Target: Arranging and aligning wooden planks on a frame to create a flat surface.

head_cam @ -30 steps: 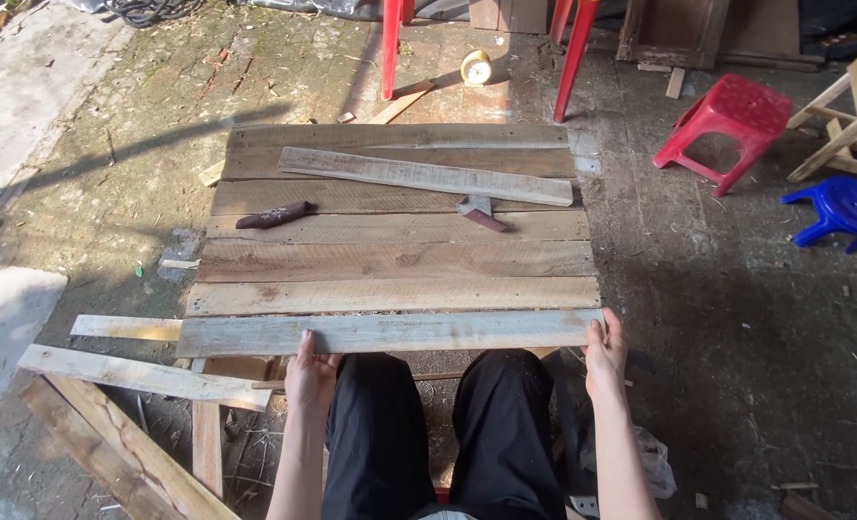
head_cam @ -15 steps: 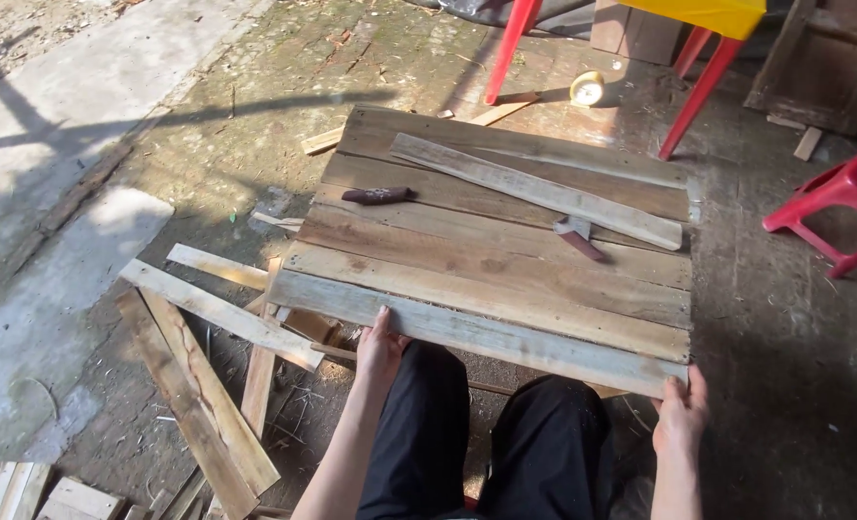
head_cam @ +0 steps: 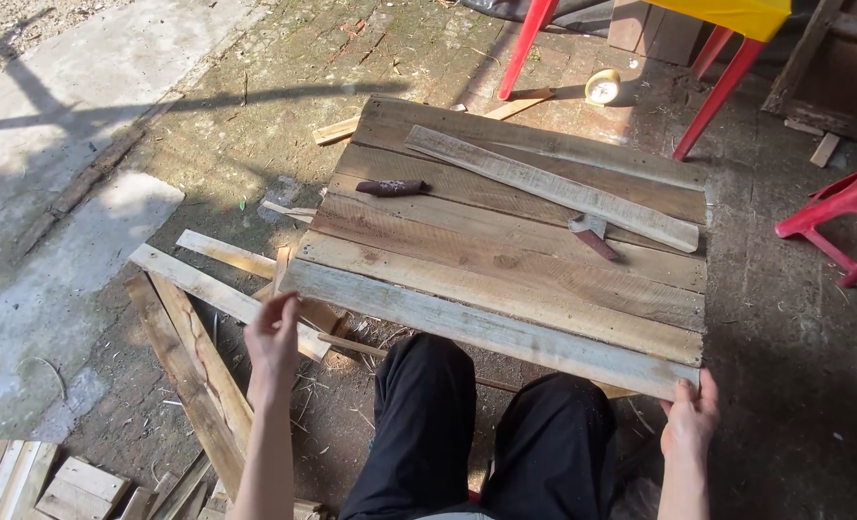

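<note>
A panel of several weathered wooden planks [head_cam: 505, 250] lies flat in front of my knees. My right hand [head_cam: 690, 420] grips the right end of the pale nearest plank [head_cam: 467, 325]. Off the plank, my left hand [head_cam: 272, 339] hovers with fingers apart over the loose slats [head_cam: 218, 289] at the panel's left side. A loose grey board [head_cam: 553, 187] lies diagonally across the panel's top. Beside it rests a hammer [head_cam: 590, 233], and a dark-handled tool [head_cam: 390, 187] lies on the left part.
More boards [head_cam: 189, 366] and offcuts [head_cam: 52, 480] lie on the ground at lower left. Red table legs [head_cam: 529, 43] and a tape roll [head_cam: 602, 87] stand beyond the panel. A red plastic stool [head_cam: 838, 217] is at the right. Concrete slabs [head_cam: 57, 241] lie at left.
The view has swung left and closer. My left hand has come off the near plank and moved left over the loose slats. My right hand stays on the plank's right end.
</note>
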